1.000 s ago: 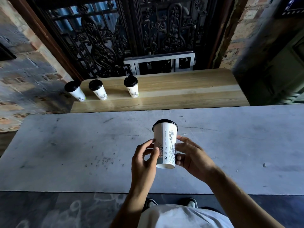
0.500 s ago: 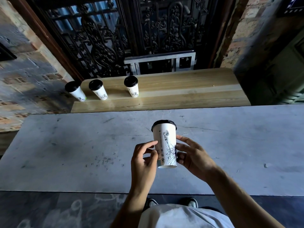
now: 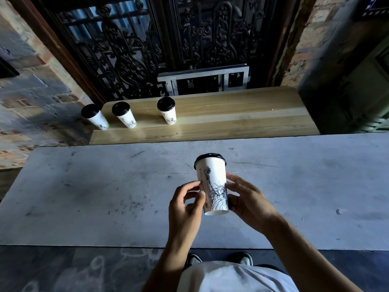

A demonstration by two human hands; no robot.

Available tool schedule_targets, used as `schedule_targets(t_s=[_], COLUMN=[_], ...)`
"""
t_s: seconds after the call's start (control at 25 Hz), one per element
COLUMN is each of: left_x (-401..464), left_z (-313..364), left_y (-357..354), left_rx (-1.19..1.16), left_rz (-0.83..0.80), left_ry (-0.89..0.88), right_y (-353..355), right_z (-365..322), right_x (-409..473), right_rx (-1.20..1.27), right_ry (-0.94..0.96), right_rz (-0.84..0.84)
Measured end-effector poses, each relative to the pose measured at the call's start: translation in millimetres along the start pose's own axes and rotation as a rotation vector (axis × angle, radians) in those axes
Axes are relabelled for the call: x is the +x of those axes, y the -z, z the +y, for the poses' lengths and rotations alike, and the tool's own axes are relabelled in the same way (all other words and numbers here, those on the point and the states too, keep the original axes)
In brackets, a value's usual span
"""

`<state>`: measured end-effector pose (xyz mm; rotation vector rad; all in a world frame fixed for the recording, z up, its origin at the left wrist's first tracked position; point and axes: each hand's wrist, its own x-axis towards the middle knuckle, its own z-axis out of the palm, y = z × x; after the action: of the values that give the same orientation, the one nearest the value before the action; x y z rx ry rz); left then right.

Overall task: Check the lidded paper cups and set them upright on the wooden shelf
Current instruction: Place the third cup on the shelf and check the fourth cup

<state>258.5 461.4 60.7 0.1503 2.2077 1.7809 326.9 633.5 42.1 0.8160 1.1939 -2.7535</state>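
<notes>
three lidded cups already stand on the far wooden shelf. your left hand and right hand close fingertips around a fourth cup, upright above the near table, not yet shelved.

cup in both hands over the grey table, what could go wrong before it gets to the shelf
1. The held cup is pinched only by fingertips of the left hand and right hand, above the grey table; a loose grip while turning it could let it drop.
2. The leftmost cup stands at the very end of the wooden shelf; it could get knocked off.
</notes>
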Motion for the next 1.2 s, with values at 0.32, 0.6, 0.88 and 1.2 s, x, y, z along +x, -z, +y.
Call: schedule_targets(t_s=[0.32,0.6,0.88,1.2], left_x=[1.8,5.1,21.2,49.6], left_z=[-2.0,-8.6,-17.7,-12.1], left_y=[-0.9,4.6,21.0,39.2], left_rx=[-0.008,0.013,0.138,0.124], left_rz=[0.010,0.000,-0.031,-0.172], left_ry=[0.025,0.038,0.052,0.026], right_y=[2.2,-2.2,-18.4,-51.4], right_z=[1.8,5.4,14.9,19.2], right_x=[3.5,4.1,3.8,12.7], right_rx=[0.025,-0.015,-0.347,-0.613], right_ry=[0.009,0.015,0.059,0.130], right_rz=[-0.028,-0.010,0.117,0.204])
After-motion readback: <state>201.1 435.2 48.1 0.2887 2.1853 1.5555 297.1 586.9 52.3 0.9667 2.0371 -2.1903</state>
